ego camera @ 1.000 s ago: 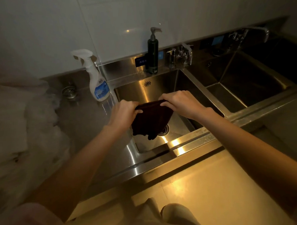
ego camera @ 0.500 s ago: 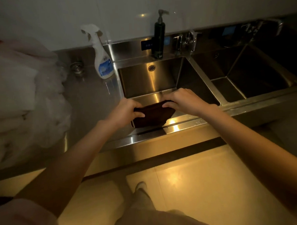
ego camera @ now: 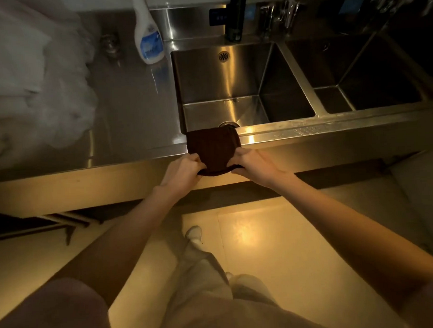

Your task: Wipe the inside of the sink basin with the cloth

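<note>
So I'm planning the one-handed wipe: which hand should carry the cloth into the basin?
Slight edge to the right hand. Both grip the dark brown ribbed cloth at the steel sink basin's front rim, but the right sits nearer the basin's middle and the drain.

scene dim overall, lit warm yellow. brightest patch is a soft reflection on the floor (ego camera: 243, 234) below the counter (ego camera: 134, 113). small glare spots sit on the front rim of the sink basin (ego camera: 254, 137); its back wall shows a vertical sheen. right basin (ego camera: 380, 82) falls into deep shadow. white bundle (ego camera: 28, 85) at left is smeared and soft. wide-angle bending curves the edges; foreground sleeve (ego camera: 51, 315) is out of focus.
</note>
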